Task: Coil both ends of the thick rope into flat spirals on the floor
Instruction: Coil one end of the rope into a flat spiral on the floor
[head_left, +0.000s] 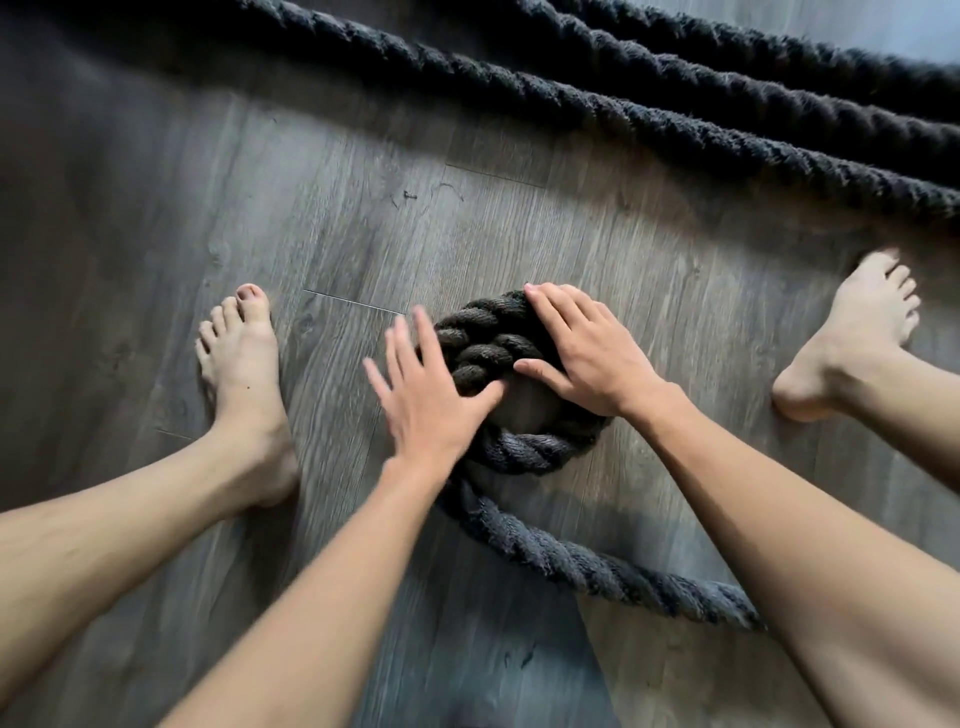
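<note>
Grey wood-grain plank floor (519, 218) fills the view. Beyond the fingertips of both hands, three runs of thick, dark, fuzzy twisted rope (675, 130) lie side by side on the floor, slanting from upper left to right edge, well apart from the hands.

A further stretch of the same rope (597, 566) lies on the floor on the wrist side of the hands, running from under the right forearm toward the left wrist. There it turns into a small tight coil (498, 353), roughly one to two turns, lying flat on the floor directly under the fingers.

Bare left foot (244, 374) stands flat on the floor, well outside the left fingers. Bare right foot (852, 338) stands on the floor well outside the right fingers, toes pointing away.

Left hand (431, 400): fingers spread and extended, slightly motion-blurred, thumb touching the near-left edge of the coil; not gripping.

Right hand (587, 348): palm down, fingers laid flat over the far-right side of the coil, thumb at the coil's centre; pressing, not clenched.
</note>
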